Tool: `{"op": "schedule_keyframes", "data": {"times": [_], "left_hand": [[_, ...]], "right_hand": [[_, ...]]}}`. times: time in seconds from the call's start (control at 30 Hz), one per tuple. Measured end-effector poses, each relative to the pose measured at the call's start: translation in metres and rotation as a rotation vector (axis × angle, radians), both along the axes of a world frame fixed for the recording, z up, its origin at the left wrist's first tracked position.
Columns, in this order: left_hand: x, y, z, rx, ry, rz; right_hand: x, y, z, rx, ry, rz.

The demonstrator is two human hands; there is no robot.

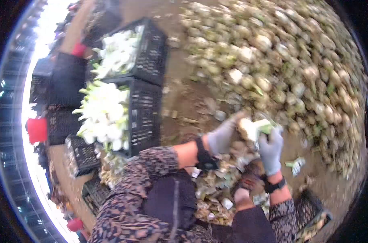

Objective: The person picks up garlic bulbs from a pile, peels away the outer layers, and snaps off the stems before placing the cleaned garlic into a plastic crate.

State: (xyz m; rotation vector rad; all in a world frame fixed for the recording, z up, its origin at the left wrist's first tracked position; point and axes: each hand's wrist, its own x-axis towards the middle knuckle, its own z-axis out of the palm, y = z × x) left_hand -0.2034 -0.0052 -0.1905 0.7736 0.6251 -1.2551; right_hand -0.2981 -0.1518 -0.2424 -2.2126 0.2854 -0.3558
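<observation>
My right hand, in a grey glove, is closed around a white bulb with a green stalk. The bulb's root end points left, with some brownish skin on it. My left hand, gloved as well, is right beside that root end, its fingers smeared by motion. Below my hands, loose peeled skins and leaf scraps cover the ground between my legs.
A large heap of unpeeled bulbs spreads across the upper right. To the left stand black crates full of white peeled bulbs with green stalks. Another crate is at lower right. Red objects lie farther left.
</observation>
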Motion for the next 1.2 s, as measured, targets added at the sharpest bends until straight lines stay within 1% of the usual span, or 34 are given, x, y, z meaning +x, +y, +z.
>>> {"op": "schedule_keyframes", "data": {"times": [0.03, 0.07, 0.1, 0.13, 0.17, 0.2, 0.23, 0.27, 0.3, 0.33, 0.37, 0.4, 0.47, 0.5, 0.53, 0.57, 0.63, 0.67, 0.7, 0.8, 0.83, 0.87, 0.93, 0.97, 1.03, 1.13, 1.17, 1.2], "left_hand": [[0.002, 0.003, -0.003, -0.012, -0.027, -0.023], [0.004, 0.009, -0.011, -0.024, -0.056, -0.041], [0.010, 0.021, -0.036, -0.128, -0.097, -0.123], [0.011, 0.030, -0.059, -0.232, -0.133, -0.195], [0.010, 0.028, -0.050, -0.207, -0.193, -0.246], [0.009, 0.023, -0.041, -0.180, -0.264, -0.295], [0.004, 0.019, -0.048, -0.134, -0.385, -0.247], [-0.002, 0.016, -0.040, -0.054, -0.529, -0.118], [-0.006, 0.015, -0.056, 0.166, -1.021, -0.096], [-0.009, 0.015, -0.050, 0.221, -1.258, -0.150], [-0.012, 0.015, -0.043, 0.302, -1.492, -0.183], [-0.017, 0.017, -0.057, 0.241, -1.397, -0.112], [-0.006, 0.022, -0.043, 0.161, -1.009, -0.192], [0.001, 0.029, -0.057, 0.014, -0.904, -0.184], [0.003, 0.030, -0.061, -0.220, -0.532, -0.144], [0.006, 0.036, -0.062, -0.331, -0.341, -0.147], [0.003, 0.038, -0.063, -0.341, -0.299, -0.133], [-0.001, 0.030, -0.051, -0.240, -0.451, -0.116], [-0.003, 0.025, -0.041, -0.135, -0.602, -0.099], [0.008, 0.037, -0.028, -0.120, -0.689, -0.228], [0.008, 0.036, -0.020, -0.142, -0.591, -0.203], [0.005, 0.037, -0.023, -0.152, -0.574, -0.229], [-0.002, 0.039, -0.036, -0.172, -0.534, -0.278], [-0.005, 0.040, -0.042, -0.144, -0.520, -0.234], [-0.007, 0.051, -0.055, -0.123, -0.493, -0.248], [-0.006, 0.052, -0.043, -0.154, -0.496, -0.205], [-0.002, 0.054, -0.039, -0.174, -0.492, -0.201], [0.001, 0.056, -0.038, -0.194, -0.484, -0.200]], "right_hand": [[0.000, -0.001, 0.011, 0.314, 0.133, 0.047], [0.003, -0.001, 0.014, 0.532, 0.176, 0.101], [0.003, -0.001, 0.024, 0.640, 0.217, 0.131], [0.003, 0.002, 0.015, 0.765, 0.170, 0.146], [0.006, 0.002, 0.032, 0.956, 0.370, 0.156], [0.003, 0.005, 0.000, 0.743, 0.239, 0.149], [0.005, 0.007, -0.003, 0.761, 0.211, 0.102], [0.006, 0.010, -0.003, 0.780, 0.176, 0.059], [0.005, 0.014, -0.001, 0.805, 0.198, -0.031], [0.005, 0.018, -0.001, 0.832, 0.219, -0.117], [0.004, 0.024, -0.001, 0.972, 0.153, -0.152], [0.002, 0.030, -0.007, 0.721, -0.055, -0.044], [-0.002, 0.019, 0.010, 0.980, 0.130, 0.126], [-0.005, 0.018, 0.019, 1.134, 0.187, 0.130], [-0.008, 0.016, 0.029, 1.284, 0.240, 0.135], [-0.010, 0.014, 0.033, 1.432, 0.293, 0.138], [-0.009, 0.009, 0.031, 1.431, 0.305, 0.111], [-0.008, 0.007, 0.029, 1.431, 0.311, 0.098], [-0.006, 0.012, 0.026, 1.259, 0.238, 0.067], [-0.010, 0.010, 0.010, 0.834, 0.282, -0.056], [-0.014, -0.002, -0.022, 0.784, 0.230, -0.084], [-0.011, -0.012, -0.018, 0.438, 0.423, -0.135], [-0.008, -0.018, -0.030, -0.050, 0.398, -0.040], [-0.009, -0.018, -0.034, -0.099, 0.418, -0.032], [-0.014, -0.016, -0.041, -0.194, 0.466, -0.015], [-0.008, -0.045, -0.052, -0.340, 0.783, 0.000], [-0.009, -0.052, -0.052, -0.345, 0.888, 0.065], [-0.016, -0.047, -0.053, -0.320, 0.746, 0.090]]}}
